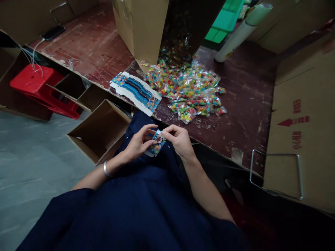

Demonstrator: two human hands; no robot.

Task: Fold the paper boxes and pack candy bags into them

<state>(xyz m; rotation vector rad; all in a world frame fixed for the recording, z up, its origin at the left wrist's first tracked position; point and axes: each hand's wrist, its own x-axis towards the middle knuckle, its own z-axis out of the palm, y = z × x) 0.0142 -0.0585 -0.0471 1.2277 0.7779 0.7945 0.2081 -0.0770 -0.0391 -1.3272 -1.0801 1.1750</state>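
Observation:
A small printed candy box (158,143) in blue and bright colours is held over my lap. My left hand (141,141) is curled around its left side, thumb across the printed face. With thumb and fingers pinched, my right hand (179,138) grips the box's upper end; the fingertips cover part of the flap there. On the table edge just beyond lies a row of flat printed box blanks (138,91), overlapping one another. To their right spreads a heap of clear candy packets (193,87) filled with multicoloured sweets.
An open carton (101,130) stands below the table at left, near a red stool (39,82). A large carton (303,122) and a wire frame (277,174) flank the right side. A white roll (240,35) stands on the wooden table (251,115), near a green crate (222,21).

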